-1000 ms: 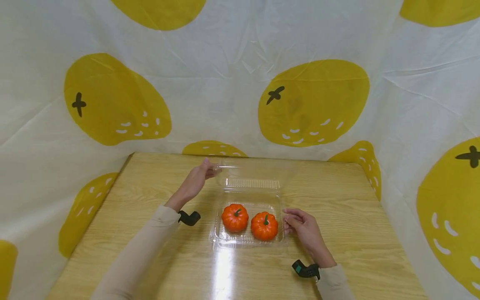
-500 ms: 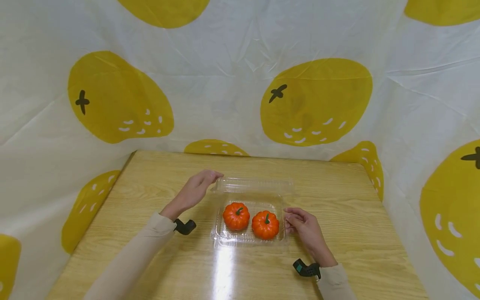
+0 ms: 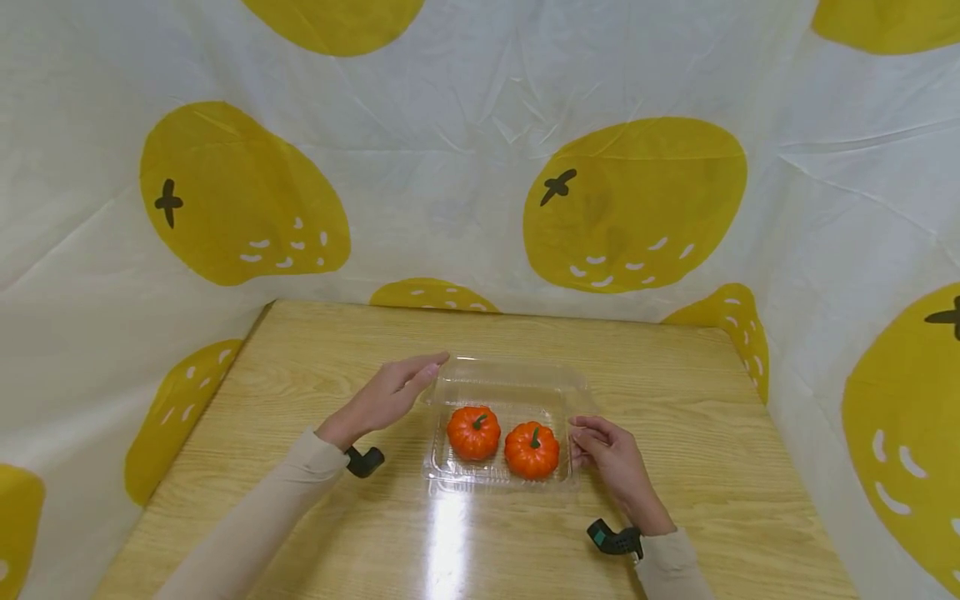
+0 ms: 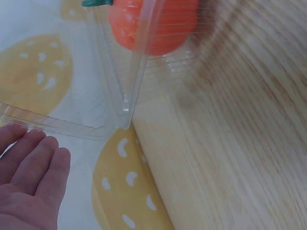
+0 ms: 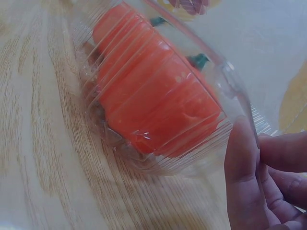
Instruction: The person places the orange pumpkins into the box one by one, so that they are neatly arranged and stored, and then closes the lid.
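A clear plastic clamshell container (image 3: 495,482) sits on the table with two small orange pumpkins (image 3: 474,433) side by side in its base; both have green stems. Its hinged lid (image 3: 517,373) stands tilted up at the far side. At the lid's left corner is my left hand (image 3: 386,393), its fingers (image 4: 36,158) straight and right at the lid rim (image 4: 62,125) in the left wrist view. My right hand (image 3: 611,458) pinches the right rim of the base between thumb (image 5: 242,158) and fingers. Seen from the right wrist, a pumpkin (image 5: 153,96) shows through the ribbed wall.
The container rests mid-way across a wooden table (image 3: 675,392). A white cloth (image 3: 442,208) with large yellow fruit prints hangs behind and along both sides of the table. A bright light reflection lies on the wood in front of the container.
The lid has swung from upright toward the base and tilts differently. My left hand has moved nearer with it, its fingers now straighter. The right hand has kept its pinch in place.
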Available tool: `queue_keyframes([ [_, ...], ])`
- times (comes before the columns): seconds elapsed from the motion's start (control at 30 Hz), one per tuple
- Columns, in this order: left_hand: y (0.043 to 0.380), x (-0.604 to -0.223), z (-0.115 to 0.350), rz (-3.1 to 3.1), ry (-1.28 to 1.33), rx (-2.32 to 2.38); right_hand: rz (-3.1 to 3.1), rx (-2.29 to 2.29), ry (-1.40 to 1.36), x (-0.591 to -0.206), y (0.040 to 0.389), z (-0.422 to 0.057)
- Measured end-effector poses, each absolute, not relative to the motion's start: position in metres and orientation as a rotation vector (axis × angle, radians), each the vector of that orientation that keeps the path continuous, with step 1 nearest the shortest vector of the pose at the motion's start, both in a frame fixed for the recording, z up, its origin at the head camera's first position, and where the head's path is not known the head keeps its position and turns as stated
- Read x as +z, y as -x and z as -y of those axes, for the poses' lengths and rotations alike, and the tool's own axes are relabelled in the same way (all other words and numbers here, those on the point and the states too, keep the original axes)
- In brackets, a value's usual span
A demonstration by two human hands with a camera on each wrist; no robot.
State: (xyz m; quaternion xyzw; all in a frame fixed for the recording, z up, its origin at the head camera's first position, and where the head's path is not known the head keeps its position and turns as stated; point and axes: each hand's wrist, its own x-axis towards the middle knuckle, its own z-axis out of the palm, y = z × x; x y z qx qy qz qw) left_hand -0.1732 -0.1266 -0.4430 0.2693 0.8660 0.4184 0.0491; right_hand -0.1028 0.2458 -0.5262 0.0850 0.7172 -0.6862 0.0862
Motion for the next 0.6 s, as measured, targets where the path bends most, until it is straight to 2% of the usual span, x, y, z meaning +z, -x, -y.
queue_keyframes([
  [0.6,0.154,-0.437,0.124,-2.683,-0.926,0.887,-2.144,-2.03,-0.256,-0.525,0.101,-0.246],
])
